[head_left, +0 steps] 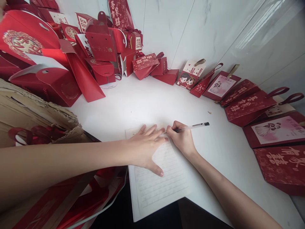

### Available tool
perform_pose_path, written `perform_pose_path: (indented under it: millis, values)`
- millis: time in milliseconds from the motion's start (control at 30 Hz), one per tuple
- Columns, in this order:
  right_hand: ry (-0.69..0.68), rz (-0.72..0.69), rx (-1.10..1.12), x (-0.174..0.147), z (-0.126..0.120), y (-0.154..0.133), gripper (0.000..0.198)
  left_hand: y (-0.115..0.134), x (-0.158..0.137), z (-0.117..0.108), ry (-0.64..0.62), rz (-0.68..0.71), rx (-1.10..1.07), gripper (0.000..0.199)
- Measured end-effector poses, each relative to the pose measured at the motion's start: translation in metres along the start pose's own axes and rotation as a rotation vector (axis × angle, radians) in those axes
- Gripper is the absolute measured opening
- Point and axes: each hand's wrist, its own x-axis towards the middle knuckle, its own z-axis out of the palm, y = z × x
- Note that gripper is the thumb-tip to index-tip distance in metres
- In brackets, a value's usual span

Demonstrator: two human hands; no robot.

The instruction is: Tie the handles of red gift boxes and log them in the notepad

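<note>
A lined notebook (164, 181) lies on the white table (143, 101), its lower end sticking out past the front edge. Spread flat across the upper part of the page is my left hand (147, 149), fingers apart and holding nothing. My right hand (183, 138) is closed round a clear pen with a black cap end (195, 127), its knuckles at the page's upper right. The pen slants up to the right. Its tip is near the top lines, close to my left fingertips, and is mostly hidden by my right fingers. Some small writing shows along the top line.
Red gift boxes (101, 41) are piled at the back left. More red boxes (250, 106) with ribbon loops line the right side against the marbled wall (171, 28). An open cardboard carton (40, 111) stands at the left, beside red packaging (95, 187) below the table edge.
</note>
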Motion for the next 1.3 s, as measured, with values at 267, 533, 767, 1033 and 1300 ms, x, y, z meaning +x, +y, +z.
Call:
perform_pose_path:
  millis: [267, 533, 767, 1033, 1300]
  values:
    - [0.152, 0.131, 0.247, 0.002, -0.006, -0.001, 0.033, 0.002, -0.001, -0.003, 0.0, -0.003, 0.002, 0.101]
    - [0.128, 0.156, 0.339, 0.016, -0.015, 0.017, 0.037, -0.003, -0.002, -0.004, 0.043, 0.082, 0.029, 0.096]
    - [0.197, -0.277, -0.22, 0.028, -0.052, 0.048, 0.014, -0.006, -0.003, -0.012, 0.086, 0.176, 0.105, 0.058]
    - [0.253, -0.461, -0.56, 0.028, -0.087, 0.044, 0.04, 0.009, -0.039, -0.037, 0.172, 0.126, 0.275, 0.032]
    - [1.059, -0.167, -0.943, 0.007, -0.189, 0.028, 0.026, -0.001, -0.083, -0.024, 0.152, 0.078, 0.139, 0.025]
